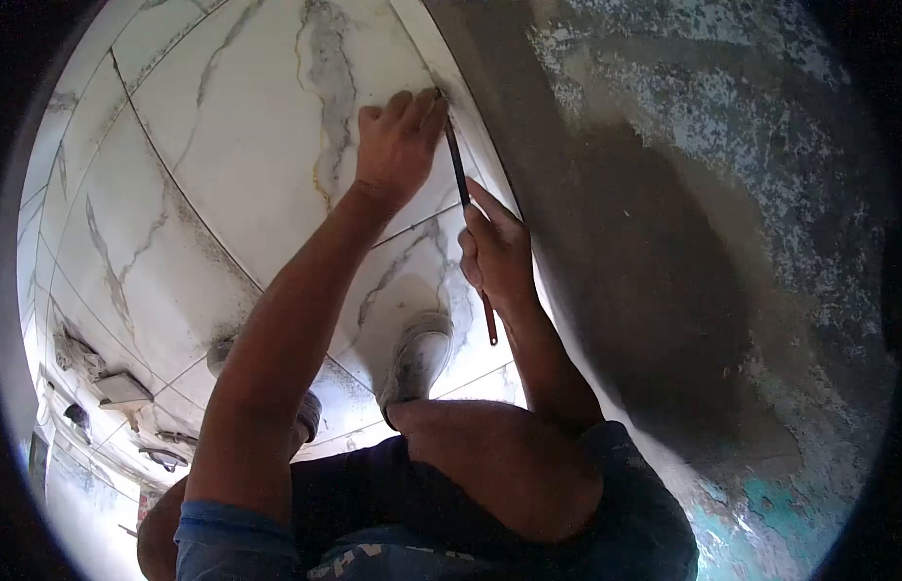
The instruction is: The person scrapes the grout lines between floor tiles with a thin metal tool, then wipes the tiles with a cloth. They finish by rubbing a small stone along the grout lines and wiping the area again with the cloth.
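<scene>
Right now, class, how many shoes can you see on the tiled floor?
2. One shoe stands in plain view near the middle; the other shoe is mostly hidden behind the left arm.

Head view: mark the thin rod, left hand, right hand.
thin rod [459,169], head view, dark shaft between the hands.
left hand [395,145], head view, back of the hand.
right hand [497,257], head view, back of the hand.

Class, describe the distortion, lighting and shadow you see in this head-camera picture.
Head view: fisheye curves the tile joints inside a black round border; floor tiles glare, the wall lies in shadow; the right hand and its thin rod look sharp.
</scene>
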Action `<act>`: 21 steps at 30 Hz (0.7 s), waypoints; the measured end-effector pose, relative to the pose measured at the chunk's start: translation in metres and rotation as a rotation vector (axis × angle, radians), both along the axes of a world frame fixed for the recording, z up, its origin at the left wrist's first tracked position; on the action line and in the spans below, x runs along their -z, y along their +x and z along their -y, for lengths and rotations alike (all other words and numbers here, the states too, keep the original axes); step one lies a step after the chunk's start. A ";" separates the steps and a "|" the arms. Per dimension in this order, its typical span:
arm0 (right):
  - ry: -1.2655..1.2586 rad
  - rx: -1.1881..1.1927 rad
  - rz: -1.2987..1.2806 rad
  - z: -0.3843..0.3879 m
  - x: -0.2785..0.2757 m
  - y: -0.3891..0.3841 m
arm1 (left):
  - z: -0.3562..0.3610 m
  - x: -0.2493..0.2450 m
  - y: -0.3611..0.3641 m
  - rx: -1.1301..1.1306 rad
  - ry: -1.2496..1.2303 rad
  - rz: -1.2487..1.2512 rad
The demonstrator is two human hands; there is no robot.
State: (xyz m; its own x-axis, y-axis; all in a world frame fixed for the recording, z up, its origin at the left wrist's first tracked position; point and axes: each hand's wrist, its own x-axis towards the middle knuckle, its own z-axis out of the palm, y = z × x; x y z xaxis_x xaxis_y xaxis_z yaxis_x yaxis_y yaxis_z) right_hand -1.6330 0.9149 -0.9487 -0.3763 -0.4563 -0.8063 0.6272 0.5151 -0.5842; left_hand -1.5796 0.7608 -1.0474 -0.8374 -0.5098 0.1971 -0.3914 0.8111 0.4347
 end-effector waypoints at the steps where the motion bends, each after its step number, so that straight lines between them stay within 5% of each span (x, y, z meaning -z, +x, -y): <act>1: 0.007 -0.012 -0.030 0.007 0.002 -0.001 | 0.006 0.000 -0.002 -0.019 0.003 0.009; 21: -0.006 -0.059 -0.104 0.005 0.010 0.003 | 0.008 0.007 0.001 -0.009 -0.034 0.014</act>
